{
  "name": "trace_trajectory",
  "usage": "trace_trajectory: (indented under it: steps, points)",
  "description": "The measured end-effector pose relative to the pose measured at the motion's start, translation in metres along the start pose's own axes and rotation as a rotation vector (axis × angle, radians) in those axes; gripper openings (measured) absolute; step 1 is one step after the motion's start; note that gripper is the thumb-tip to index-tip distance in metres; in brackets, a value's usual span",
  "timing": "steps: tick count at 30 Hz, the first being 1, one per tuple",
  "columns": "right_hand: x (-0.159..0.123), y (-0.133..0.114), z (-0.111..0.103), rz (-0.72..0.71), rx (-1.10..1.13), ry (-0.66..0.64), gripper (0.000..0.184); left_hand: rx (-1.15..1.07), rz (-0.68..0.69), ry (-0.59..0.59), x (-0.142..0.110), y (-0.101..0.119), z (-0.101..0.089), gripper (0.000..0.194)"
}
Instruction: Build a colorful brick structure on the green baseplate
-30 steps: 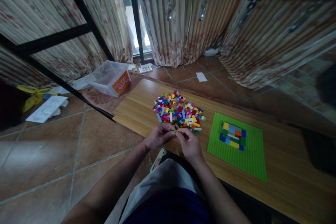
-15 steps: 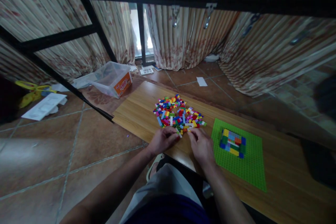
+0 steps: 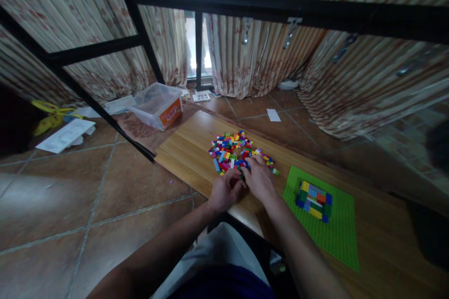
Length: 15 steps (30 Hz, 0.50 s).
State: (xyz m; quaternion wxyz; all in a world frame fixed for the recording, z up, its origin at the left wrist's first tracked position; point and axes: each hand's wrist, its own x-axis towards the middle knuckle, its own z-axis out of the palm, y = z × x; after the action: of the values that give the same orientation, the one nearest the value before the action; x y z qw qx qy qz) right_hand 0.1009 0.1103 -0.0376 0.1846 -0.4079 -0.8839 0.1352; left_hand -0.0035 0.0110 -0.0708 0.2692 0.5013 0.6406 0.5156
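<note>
A loose heap of small toy bricks (image 3: pixel 229 142) in many colours lies on the wooden table in front of me. My left hand (image 3: pixel 225 191) is at the near edge of the heap, thumb and fingers curled together around a small brick that is mostly hidden. Over the heap's near right side reaches my right hand (image 3: pixel 258 178), its fingers and thumb apart and bent down among the bricks. Its fingertips are partly hidden. To the right, a green baseplate (image 3: pixel 340 238) carries a flat rectangular build (image 3: pixel 315 202) of blue, yellow, green and orange bricks.
A clear plastic bin (image 3: pixel 149 107) with an orange label stands beyond the table's left end (image 3: pixel 182 145). Black metal bars (image 3: pixel 224 2) cross in front of striped curtains. White paper (image 3: pixel 273 115), a white tray (image 3: pixel 66 135) and a yellow item (image 3: pixel 51 117) lie on the tiled floor.
My hands have parted from their joint hold over a small brick. My right hand has moved forward onto the heap, while the left stays near its edge. The view has tilted slightly.
</note>
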Motion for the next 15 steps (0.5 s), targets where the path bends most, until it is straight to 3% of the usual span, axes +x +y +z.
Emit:
trace_trajectory:
  steps: [5,12,15]
  points:
    - [0.001,0.000,0.007,0.012,-0.003,-0.008,0.022,-0.014,0.007,0.044,0.000,0.001,0.000,0.014]
    - [-0.021,-0.002,-0.002,-0.026,0.234,0.138,0.024,-0.066,-0.029,0.115,0.003,0.008,-0.005,0.018]
    - [-0.035,-0.006,-0.004,-0.029,0.338,0.150,0.025,-0.142,-0.034,0.076,0.002,0.010,-0.009,0.023]
